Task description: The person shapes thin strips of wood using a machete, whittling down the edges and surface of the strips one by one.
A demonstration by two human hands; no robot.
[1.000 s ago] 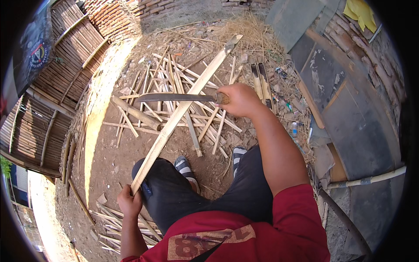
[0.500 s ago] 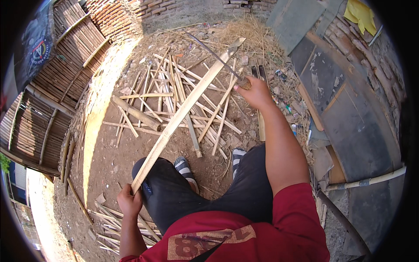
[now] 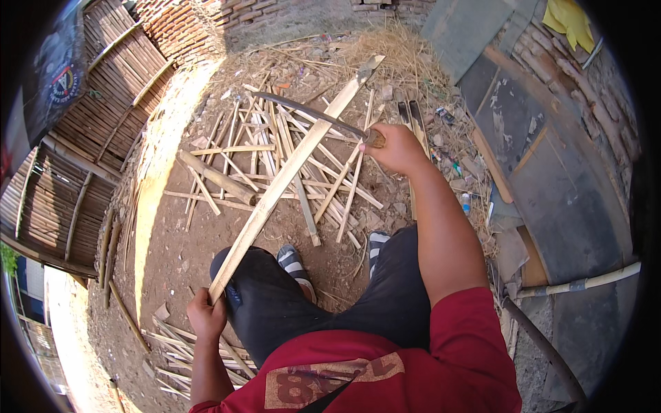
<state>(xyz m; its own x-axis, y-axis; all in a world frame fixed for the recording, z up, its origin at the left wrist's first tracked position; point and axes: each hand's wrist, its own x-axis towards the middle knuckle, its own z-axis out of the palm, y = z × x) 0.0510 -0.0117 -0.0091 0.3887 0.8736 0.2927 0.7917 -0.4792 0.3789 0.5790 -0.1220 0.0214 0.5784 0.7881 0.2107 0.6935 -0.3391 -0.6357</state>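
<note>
My left hand (image 3: 206,314) is closed round the near end of a long, flat bamboo slat (image 3: 277,187). The slat slants up and away to the right, passing over my left knee. In my right hand (image 3: 396,149) is the wooden handle of a machete (image 3: 303,108), my fingers wrapped round it. Its dark, long blade points left and crosses the far part of the slat. Whether the edge bites into the slat or only rests on it, I cannot tell.
Beyond my feet lies a heap of split bamboo strips (image 3: 275,138), with a thick round bamboo piece (image 3: 217,180) at its left. More strips (image 3: 182,354) lie by my left forearm. Dark boards (image 3: 544,186) lean at the right; a woven bamboo panel (image 3: 113,82) stands left.
The machete has swung round to the left and lower, its blade now lying more across the slat. My right hand has shifted slightly down and left. The left hand has barely moved.
</note>
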